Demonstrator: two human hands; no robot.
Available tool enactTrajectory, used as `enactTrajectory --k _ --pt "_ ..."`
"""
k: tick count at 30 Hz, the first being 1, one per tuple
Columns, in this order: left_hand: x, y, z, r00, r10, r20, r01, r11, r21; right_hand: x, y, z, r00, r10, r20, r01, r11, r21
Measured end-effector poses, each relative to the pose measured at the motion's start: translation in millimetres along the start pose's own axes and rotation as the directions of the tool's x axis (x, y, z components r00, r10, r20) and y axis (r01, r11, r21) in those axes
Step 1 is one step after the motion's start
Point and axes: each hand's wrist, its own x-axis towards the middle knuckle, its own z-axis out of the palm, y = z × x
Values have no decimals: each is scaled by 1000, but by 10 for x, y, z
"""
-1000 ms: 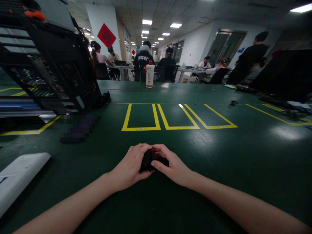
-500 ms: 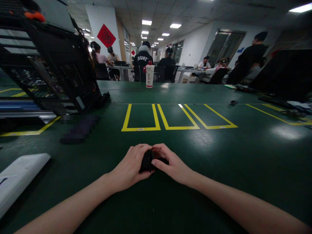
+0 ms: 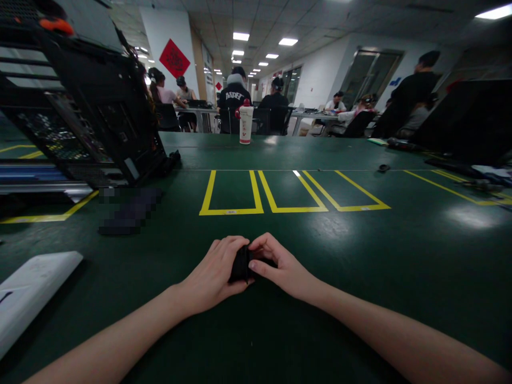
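Note:
Between my hands, low on the green table [image 3: 256, 330], is a small black box-like object [image 3: 240, 265]; its exact kind does not show. My left hand [image 3: 212, 274] is wrapped round its left side, fingers over the top and thumb along the near lower edge. From the right, my right hand [image 3: 282, 266] pinches the object's right edge, with the thumb in front and curled fingers behind. Both hands hide much of the object.
Yellow tape outlines [image 3: 232, 212] mark the table ahead. A white cup [image 3: 245, 125] stands farther back. To the left are an open black computer case [image 3: 116, 122], a blurred dark item [image 3: 130, 213] and a white slab [image 3: 36, 288]. Several people sit beyond.
My right hand's fingers have shifted very slightly upward at the object's right edge. My left hand and the black object look the same.

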Motion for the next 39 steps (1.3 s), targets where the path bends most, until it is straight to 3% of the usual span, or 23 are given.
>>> enactTrajectory --k 13,23,31,39 --pt "-12 -15 -2 1000 7 5 -7 1000 -2 -19 26 -27 994 -107 17 108 989 -100" --pt "4 -4 5 1000 -10 7 10 1000 -4 -2 11 11 999 -20 -28 17 994 -105" --pt "-9 -5 -8 1000 0 20 0 1000 -4 -37 -50 -7 996 -75 45 81 985 -153" --pt "-3 -7 -3 1000 -5 10 5 1000 -7 -25 -20 20 997 -70 -14 68 988 -138"
